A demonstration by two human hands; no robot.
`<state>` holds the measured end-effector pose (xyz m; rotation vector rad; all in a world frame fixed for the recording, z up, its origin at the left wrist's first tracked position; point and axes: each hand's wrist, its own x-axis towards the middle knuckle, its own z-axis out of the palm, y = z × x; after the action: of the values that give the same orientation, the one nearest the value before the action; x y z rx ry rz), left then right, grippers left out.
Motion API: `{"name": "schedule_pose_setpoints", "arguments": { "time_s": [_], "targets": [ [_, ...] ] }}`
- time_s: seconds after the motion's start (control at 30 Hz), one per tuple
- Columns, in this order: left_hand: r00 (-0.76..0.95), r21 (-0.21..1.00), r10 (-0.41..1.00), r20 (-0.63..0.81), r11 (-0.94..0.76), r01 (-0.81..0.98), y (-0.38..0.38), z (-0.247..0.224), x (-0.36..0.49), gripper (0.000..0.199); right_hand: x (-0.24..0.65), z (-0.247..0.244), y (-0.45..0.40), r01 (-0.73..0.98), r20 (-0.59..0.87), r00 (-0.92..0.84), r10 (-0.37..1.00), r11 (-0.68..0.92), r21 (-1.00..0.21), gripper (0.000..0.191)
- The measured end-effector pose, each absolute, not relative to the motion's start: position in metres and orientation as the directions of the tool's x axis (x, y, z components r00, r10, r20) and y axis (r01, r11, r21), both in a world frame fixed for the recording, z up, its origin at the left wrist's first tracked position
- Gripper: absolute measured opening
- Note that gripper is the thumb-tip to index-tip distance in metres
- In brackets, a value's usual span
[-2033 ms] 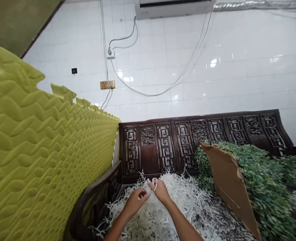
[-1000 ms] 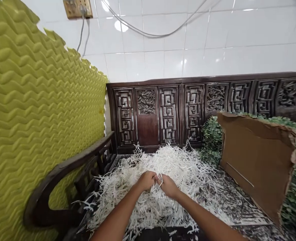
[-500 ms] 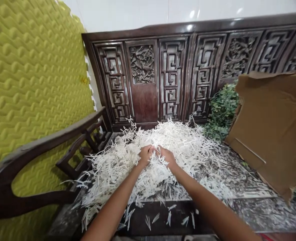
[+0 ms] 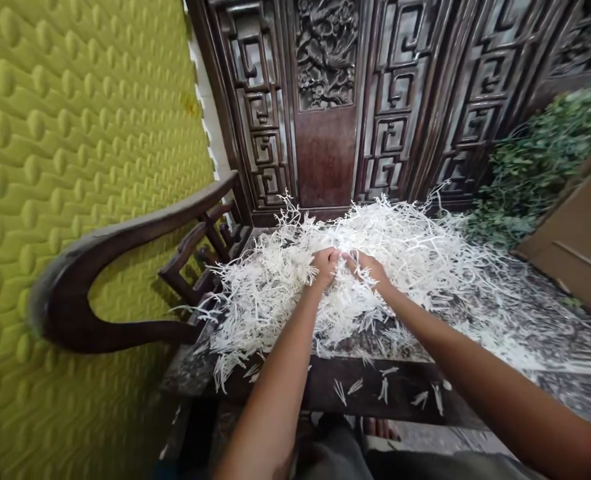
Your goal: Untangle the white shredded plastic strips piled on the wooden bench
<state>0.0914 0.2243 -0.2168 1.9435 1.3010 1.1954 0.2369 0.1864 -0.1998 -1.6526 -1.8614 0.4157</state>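
A wide heap of white, thin, branching artificial sprigs (image 4: 405, 233) covers the seat of the dark wooden bench. Over the middle of it, my left hand (image 4: 325, 265) and my right hand (image 4: 369, 269) are close together, nearly touching. The left fingers are curled and pinched on a white sprig, its forked tips fanning out beside the hand. Closed too, the right hand grips a white sprig, with a thin stem looping up by its fingers and forked ends hanging below. Exactly where each stem runs between the fingers is too fine to make out.
A carved bench back (image 4: 325, 157) rises behind the heap. On the left are a curved armrest (image 4: 140, 230) and a yellow padded wall covering (image 4: 75, 133). Green artificial foliage (image 4: 540, 160) and a cardboard box (image 4: 575, 240) stand right. Loose bits lie on the front edge.
The view has tilted down and turned left, so the bench and heap sit farther right and higher, and a foot now shows below. Both hands stay together, closed on the sprigs.
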Motion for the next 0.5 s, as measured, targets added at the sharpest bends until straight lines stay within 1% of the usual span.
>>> {"name": "schedule_pose_setpoints", "arguments": {
  "time_s": [0.1,0.23,0.37,0.5],
  "targets": [
    [0.149,0.795,0.906,0.397,-0.421,0.438,0.222,-0.217,0.091,0.039,0.237,-0.199,0.184,0.769,0.248,-0.034,0.968,0.183,-0.612,0.029],
    [0.166,0.794,0.891,0.423,-0.453,0.406,0.218,-0.213,0.089,0.039,0.235,-0.199,0.178,0.717,0.29,-0.021,0.957,0.217,-0.662,0.029],
    [0.189,0.812,0.889,0.417,-0.458,0.362,0.218,-0.209,0.087,0.038,0.235,-0.201,0.175,0.62,0.325,-0.011,0.946,0.261,-0.74,0.033],
    [0.21,0.866,0.906,0.367,-0.416,0.279,0.215,-0.205,0.084,0.039,0.238,-0.198,0.17,0.482,0.303,-0.007,0.953,0.269,-0.834,0.038]
  ]
}}
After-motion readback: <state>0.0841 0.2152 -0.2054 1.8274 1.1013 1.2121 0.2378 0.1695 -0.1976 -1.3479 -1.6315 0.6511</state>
